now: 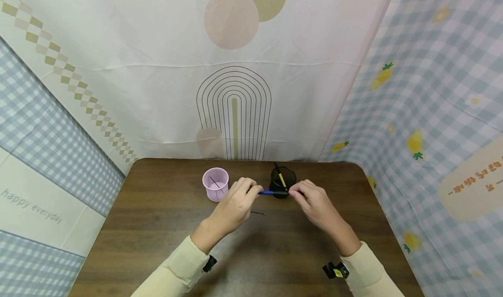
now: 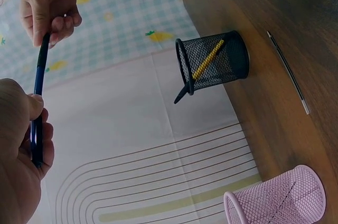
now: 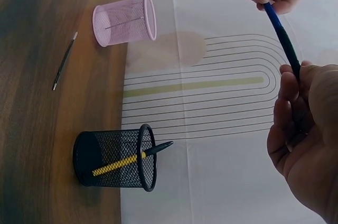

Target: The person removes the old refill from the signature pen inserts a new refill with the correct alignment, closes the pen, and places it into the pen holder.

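Note:
Both hands hold a blue pen (image 1: 266,192) with a black grip section in the air above the table. My left hand (image 1: 238,203) grips its blue barrel between thumb and fingers. At the black end, my right hand (image 1: 314,202) pinches the tip; the very point is hidden by the fingers. Below them a thin pen refill (image 2: 288,72) lies on the table. A black mesh cup (image 3: 113,159) stands behind the pen, with a yellow and black pen (image 2: 208,59) leaning in it. To the left is a pink mesh cup (image 1: 215,184) with a thin dark refill (image 3: 124,22) inside.
The brown wooden table (image 1: 157,227) ends at a white patterned cloth (image 1: 169,105) behind the cups. Blue checked cloth (image 1: 424,113) hangs at the right side, and similar cloth hangs at the left.

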### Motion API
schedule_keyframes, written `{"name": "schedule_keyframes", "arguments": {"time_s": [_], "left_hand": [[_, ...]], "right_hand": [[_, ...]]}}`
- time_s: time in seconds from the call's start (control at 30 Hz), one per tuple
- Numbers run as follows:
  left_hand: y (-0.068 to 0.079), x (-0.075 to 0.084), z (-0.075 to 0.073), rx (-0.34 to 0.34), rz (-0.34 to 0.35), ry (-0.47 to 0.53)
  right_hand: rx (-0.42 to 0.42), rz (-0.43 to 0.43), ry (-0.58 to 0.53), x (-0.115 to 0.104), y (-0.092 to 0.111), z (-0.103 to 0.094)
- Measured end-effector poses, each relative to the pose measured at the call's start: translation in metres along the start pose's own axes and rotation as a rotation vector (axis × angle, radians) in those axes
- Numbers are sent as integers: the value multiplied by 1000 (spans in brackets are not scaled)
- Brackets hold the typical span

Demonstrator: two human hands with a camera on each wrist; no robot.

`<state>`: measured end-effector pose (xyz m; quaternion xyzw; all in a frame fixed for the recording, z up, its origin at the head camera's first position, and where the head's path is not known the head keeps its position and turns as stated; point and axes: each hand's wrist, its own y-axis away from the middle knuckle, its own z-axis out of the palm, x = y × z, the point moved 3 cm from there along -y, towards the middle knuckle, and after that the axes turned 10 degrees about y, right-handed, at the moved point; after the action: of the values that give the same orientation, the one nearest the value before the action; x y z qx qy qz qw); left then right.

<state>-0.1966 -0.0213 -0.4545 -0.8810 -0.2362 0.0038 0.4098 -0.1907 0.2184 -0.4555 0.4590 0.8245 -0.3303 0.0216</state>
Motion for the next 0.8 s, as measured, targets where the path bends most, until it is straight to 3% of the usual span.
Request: {"name": "schedule_keyframes", "arguments": {"time_s": [0.43,0.8], "left_hand": [[1,-1,2,8,-21,26],[1,-1,1,6,-26,31]], "right_hand": [[-65,90,-7,3,0,-6],[2,-12,-21,-1,0,-10]]}}
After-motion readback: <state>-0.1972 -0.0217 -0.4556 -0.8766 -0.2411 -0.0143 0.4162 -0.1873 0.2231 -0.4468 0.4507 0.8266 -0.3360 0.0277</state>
